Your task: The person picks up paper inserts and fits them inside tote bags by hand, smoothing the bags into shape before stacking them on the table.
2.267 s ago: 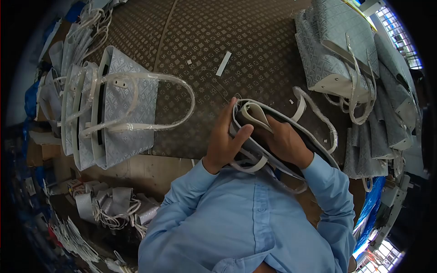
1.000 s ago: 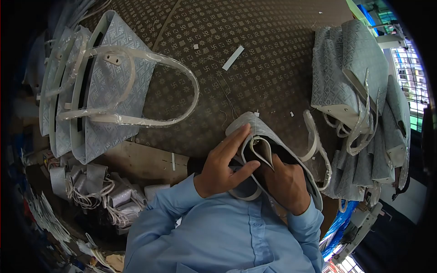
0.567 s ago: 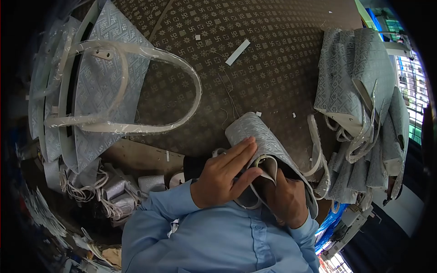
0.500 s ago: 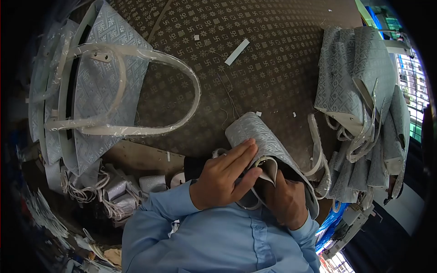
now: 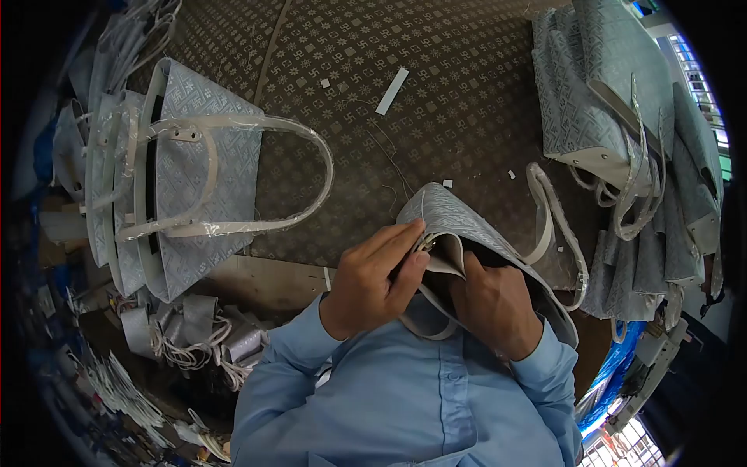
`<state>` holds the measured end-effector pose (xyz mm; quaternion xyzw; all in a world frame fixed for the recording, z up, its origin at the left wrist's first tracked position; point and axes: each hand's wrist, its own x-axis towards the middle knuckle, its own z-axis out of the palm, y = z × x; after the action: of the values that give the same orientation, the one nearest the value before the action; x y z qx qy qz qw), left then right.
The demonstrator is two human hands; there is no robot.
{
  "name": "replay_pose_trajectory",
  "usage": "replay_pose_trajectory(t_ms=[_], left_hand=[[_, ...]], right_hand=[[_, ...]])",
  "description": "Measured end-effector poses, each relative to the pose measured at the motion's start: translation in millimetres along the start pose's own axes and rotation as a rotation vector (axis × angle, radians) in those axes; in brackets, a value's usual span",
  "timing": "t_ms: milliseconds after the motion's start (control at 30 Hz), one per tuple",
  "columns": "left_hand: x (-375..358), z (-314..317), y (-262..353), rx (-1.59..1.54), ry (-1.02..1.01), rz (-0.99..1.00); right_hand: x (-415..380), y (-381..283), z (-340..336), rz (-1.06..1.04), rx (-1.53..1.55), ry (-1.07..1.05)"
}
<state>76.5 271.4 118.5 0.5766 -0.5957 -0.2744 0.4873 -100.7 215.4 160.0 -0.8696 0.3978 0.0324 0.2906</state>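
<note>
A silver-grey patterned handbag lies on its side on the table's near edge, its opening toward me. My left hand pinches the bag's rim between thumb and fingers, beside a small metal fitting. Through the opening reaches my right hand, its fingers curled against a cream inner flap; the fingertips are partly hidden. One cream strap hangs below the hands, and another plastic-wrapped strap loops out to the right.
Several similar handbags with wrapped handles lie at the left. More bags are piled at the right. On the brown patterned tabletop are a white strip, paper scraps and loose thread. Strap bundles sit below left.
My left fingers have slid from flat on the bag's side to a pinch at its rim, where the metal fitting now shows. The bag's mouth appears wider; the whole view has shifted slightly.
</note>
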Motion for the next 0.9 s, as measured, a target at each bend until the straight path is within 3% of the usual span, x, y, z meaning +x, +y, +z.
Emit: replay_pose_trajectory(t_ms=[100, 333, 500, 733, 900], left_hand=[[4, -5, 6, -0.053, -0.075, -0.153], [8, 2, 10, 0.055, -0.052, -0.108], [13, 2, 3, -0.034, -0.075, -0.186], [29, 2, -8, -0.07, -0.179, -0.096], [35, -6, -1, 0.085, -0.269, -0.007]], right_hand=[[-2, -2, 5, -0.014, -0.009, 0.033], [-2, -1, 9, -0.046, -0.034, 0.114], [4, 7, 7, -0.07, -0.025, 0.145], [11, 17, 14, -0.114, -0.009, 0.272], [9, 7, 13, -0.066, -0.037, 0.204]])
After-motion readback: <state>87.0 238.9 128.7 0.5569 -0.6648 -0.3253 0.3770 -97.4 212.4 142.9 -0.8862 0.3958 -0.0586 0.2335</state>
